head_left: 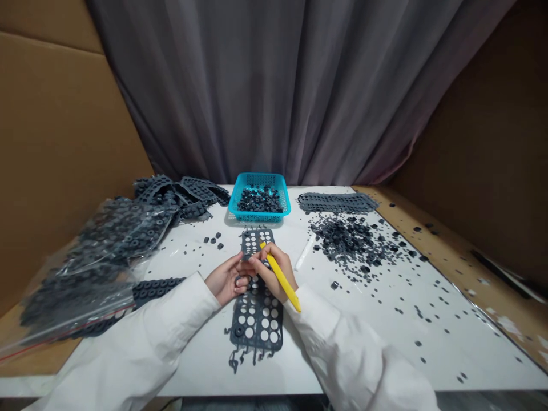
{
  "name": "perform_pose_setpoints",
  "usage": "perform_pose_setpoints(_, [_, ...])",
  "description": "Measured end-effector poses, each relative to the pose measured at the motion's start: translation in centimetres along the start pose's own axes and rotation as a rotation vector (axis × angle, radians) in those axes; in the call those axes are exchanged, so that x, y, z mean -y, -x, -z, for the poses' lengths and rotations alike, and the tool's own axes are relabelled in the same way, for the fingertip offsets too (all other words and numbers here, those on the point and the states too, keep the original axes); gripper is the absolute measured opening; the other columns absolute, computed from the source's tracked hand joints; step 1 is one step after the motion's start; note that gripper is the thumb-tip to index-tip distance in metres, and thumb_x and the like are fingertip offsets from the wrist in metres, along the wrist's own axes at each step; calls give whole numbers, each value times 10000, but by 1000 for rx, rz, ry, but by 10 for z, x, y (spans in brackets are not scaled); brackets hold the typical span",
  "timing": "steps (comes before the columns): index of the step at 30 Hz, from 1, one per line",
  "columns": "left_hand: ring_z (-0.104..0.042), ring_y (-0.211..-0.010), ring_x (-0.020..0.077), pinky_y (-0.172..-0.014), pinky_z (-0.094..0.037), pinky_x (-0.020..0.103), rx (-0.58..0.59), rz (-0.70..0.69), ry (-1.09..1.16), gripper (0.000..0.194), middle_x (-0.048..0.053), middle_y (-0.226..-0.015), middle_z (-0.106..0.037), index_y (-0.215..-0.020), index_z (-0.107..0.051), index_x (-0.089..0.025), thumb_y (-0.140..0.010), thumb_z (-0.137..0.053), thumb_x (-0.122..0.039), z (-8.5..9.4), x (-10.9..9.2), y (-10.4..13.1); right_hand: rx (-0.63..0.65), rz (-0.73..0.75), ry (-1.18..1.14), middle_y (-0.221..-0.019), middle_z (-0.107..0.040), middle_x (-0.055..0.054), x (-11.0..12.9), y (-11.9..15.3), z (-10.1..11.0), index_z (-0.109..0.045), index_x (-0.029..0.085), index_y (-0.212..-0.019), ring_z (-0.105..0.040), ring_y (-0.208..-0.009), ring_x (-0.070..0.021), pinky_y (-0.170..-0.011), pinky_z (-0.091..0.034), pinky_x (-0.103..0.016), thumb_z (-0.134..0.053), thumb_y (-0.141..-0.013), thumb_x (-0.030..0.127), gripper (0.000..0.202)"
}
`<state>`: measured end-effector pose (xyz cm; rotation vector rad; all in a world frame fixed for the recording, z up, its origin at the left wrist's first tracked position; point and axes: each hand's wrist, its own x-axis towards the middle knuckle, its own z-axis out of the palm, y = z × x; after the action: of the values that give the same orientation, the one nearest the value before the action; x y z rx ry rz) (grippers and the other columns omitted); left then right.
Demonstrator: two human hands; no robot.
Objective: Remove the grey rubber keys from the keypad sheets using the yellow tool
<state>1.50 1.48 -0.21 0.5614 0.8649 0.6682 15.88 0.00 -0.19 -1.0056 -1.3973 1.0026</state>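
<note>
My left hand (229,279) is closed, thumb and fingertips pinching a small black rubber part that my fingers mostly hide. Just to its right, my right hand (274,273) grips a yellow pen-like tool (284,282), its fingertips meeting those of the left hand. Beneath both hands lies a dark perforated rubber sheet (257,343) with rows of round holes and ragged strands at its near end. One ring-shaped part (238,331) still sits in the sheet's near left corner.
A blue basket (232,209) of small black parts stands behind the sheet. Bagged rubber sheets (115,240) fill the left side. Stacked strips (338,202), a heap of black scraps (349,240) and a white stick (305,253) lie right. Cardboard walls flank the table; a grey curtain (265,85) hangs behind.
</note>
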Motion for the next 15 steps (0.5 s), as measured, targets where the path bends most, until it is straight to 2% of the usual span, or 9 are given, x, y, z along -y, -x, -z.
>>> perform_pose_setpoints(3, [-270,-416,47,-388,-205,177,1,-56,-34,321,5,-621,-485,-829,-626,-143,-845,-432,-399,1,5,0,19,17,29,-744,-647,-27,-1,-3,1,-369,213,-674,-596,-652,-149,-648,-482,-274,-602,-722,294,251])
perform_pose_setpoints(5, [-280,-415,40,-392,-209,171,-54,-166,-141,246,-3,-620,-486,-843,-621,-137,-793,-524,-357,2,5,0,30,64,90,-813,-663,-50,3,-6,7,-381,216,-693,-620,-745,-177,-708,-480,-299,-604,-722,278,233])
perform_pose_setpoints(7, [-305,-424,41,-400,-232,172,-130,-299,-245,226,4,-641,-513,-839,-616,-130,-767,-553,-335,2,-4,-2,-8,127,183,-892,-665,-69,13,-8,15,-384,220,-722,-616,-844,-199,-778,-458,-326,-595,-733,271,217])
perform_pose_setpoints(9, [-370,-461,59,-429,-292,186,-228,-488,-393,266,28,-702,-569,-857,-618,-134,-784,-516,-368,0,-26,-10,-36,176,280,-915,-659,-62,27,-1,22,-383,224,-743,-605,-870,-199,-797,-441,-324,-589,-744,271,211])
perform_pose_setpoints(10, [-421,-502,78,-461,-333,199,-303,-632,-533,300,41,-744,-599,-881,-623,-138,-799,-483,-391,-2,-42,-16,-16,194,330,-894,-658,-48,32,6,24,-386,225,-746,-605,-834,-190,-769,-442,-308,-596,-743,279,216])
perform_pose_setpoints(11, [-475,-562,104,-512,-376,220,-358,-735,-634,322,53,-783,-623,-883,-629,-140,-792,-482,-412,-5,-61,-25,70,208,393,-837,-653,-25,36,17,24,-404,226,-745,-602,-770,-174,-716,-443,-279,-611,-735,290,217])
perform_pose_setpoints(13, [-554,-750,166,-656,-425,258,-407,-843,-733,312,66,-861,-650,-838,-643,-148,-755,-525,-425,-13,-98,-47,291,286,628,-735,-639,-1,31,41,19,-468,230,-750,-580,-664,-172,-590,-418,-254,-693,-646,365,283])
perform_pose_setpoints(14, [-564,-847,198,-731,-427,282,-424,-875,-775,302,75,-890,-657,-817,-645,-151,-743,-531,-421,-17,-114,-60,361,359,764,-725,-640,-9,23,54,14,-486,229,-741,-575,-643,-179,-554,-400,-257,-703,-622,393,297])
perform_pose_setpoints(15, [-562,-916,225,-795,-416,308,-431,-889,-819,291,86,-905,-663,-794,-648,-151,-731,-540,-414,-21,-128,-73,429,469,878,-611,-613,8,12,65,10,-469,221,-665,-545,-544,-160,-490,-360,-249,-693,-633,366,269])
